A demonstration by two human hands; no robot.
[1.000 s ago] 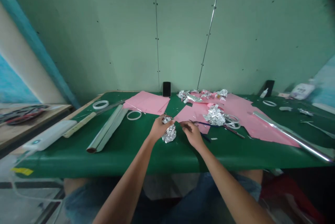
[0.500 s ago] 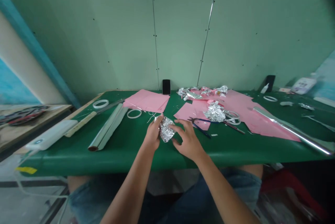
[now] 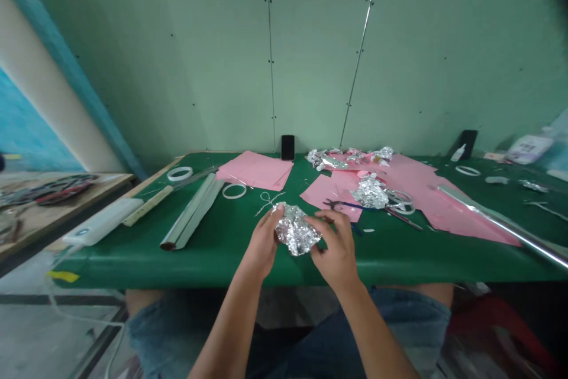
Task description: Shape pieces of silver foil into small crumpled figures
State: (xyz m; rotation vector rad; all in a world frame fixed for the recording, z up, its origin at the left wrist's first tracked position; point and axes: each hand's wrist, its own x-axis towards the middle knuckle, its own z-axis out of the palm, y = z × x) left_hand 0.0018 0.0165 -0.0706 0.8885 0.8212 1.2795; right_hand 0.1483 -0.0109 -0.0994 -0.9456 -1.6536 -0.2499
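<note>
A crumpled piece of aluminium foil (image 3: 297, 232) is between my hands, above the near part of the green tabletop. My left hand (image 3: 265, 240) grips its left edge, thumb on top. My right hand (image 3: 336, 243) pinches its right edge between thumb and fingers. A thin twisted wire with a loop (image 3: 265, 197) shows just beyond the foil; whether it joins the foil I cannot tell. Pliers with blue handles (image 3: 339, 204) lie to the right, partly hidden by my right hand. Another crumpled foil bunch (image 3: 371, 191) rests beyond them on pink paper.
At left lie a foil roll (image 3: 189, 213), tape rolls (image 3: 180, 174), a cutter with a pale handle (image 3: 148, 204) and a white power strip or box (image 3: 104, 221). Pink sheets (image 3: 255, 169) and a phone (image 3: 288, 147) are at the back. A long shiny roll (image 3: 501, 222) lies right.
The foil now looks broader and flatter between my hands. My right hand has come onto its right edge, and both hands have shifted slightly right in view.
</note>
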